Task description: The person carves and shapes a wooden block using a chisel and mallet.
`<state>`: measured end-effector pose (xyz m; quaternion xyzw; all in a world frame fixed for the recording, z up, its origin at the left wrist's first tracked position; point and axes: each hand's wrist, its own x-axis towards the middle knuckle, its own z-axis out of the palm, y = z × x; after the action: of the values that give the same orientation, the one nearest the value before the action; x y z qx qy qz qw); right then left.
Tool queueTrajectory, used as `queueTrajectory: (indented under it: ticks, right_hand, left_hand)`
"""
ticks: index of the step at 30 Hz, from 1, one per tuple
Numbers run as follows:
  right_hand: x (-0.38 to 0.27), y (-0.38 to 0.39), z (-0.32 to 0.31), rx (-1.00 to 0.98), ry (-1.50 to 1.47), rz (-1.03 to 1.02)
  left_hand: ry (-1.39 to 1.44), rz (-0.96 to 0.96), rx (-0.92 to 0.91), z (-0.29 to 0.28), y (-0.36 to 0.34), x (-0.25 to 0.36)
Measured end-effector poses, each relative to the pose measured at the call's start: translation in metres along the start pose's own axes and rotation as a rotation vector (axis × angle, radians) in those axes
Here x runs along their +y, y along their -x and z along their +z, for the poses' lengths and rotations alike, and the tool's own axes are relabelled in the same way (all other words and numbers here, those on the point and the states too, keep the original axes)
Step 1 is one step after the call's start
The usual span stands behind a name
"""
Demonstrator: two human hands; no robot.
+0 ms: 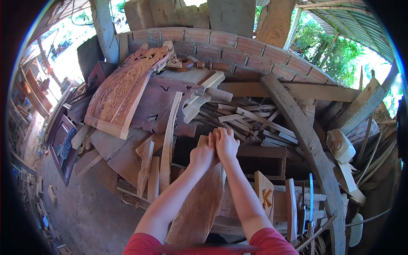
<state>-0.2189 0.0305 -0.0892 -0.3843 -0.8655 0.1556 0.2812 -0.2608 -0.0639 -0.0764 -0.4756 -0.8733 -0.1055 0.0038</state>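
A long wooden board (197,204) with a wavy grain runs from the lower middle up to my hands. My left hand (202,153) is closed on its upper end, on the left side. My right hand (225,143) also grips that end, a little higher and to the right, close beside the left. Just left of the board stand rough pale slats (171,140). Beyond my hands lies a pile of offcuts (255,119), and a dark reddish cut-out panel (157,102) is to the upper left. The board's top edge is partly hidden by my fingers.
A carved panel (119,93) rests upper left, before a curved brick wall (238,46). A heavy beam (310,148) slants down the right, near a white jug (340,144) and a blue-edged blade (311,195). Concrete floor (76,204) shows at lower left.
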Motion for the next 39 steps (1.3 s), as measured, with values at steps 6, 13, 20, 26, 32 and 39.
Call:
queueTrajectory:
  ticks: [6,13,20,26,32,39]
  right_hand:
    - [0.006,-0.014,0.011,0.013,-0.042,0.022]
    - [-0.008,0.067,-0.015,-0.015,-0.010,0.010]
    - [-0.040,0.219,-0.050,-0.038,0.074,-0.015]
    - [-0.065,0.346,-0.081,0.053,0.079,-0.092]
    - [-0.072,0.382,-0.099,0.011,0.045,-0.111]
    - [-0.048,0.298,-0.086,-0.001,0.013,-0.084]
  left_hand:
    - [0.023,0.019,0.176,0.013,-0.018,-0.004]
    - [-0.003,0.015,0.041,-0.002,0.071,0.002]
    - [-0.007,0.110,0.015,0.001,0.230,-0.008]
    - [0.033,0.080,-0.056,-0.016,0.361,-0.004]
    - [0.080,0.051,-0.091,-0.014,0.397,0.002]
    - [0.072,0.067,-0.085,-0.005,0.313,0.011]
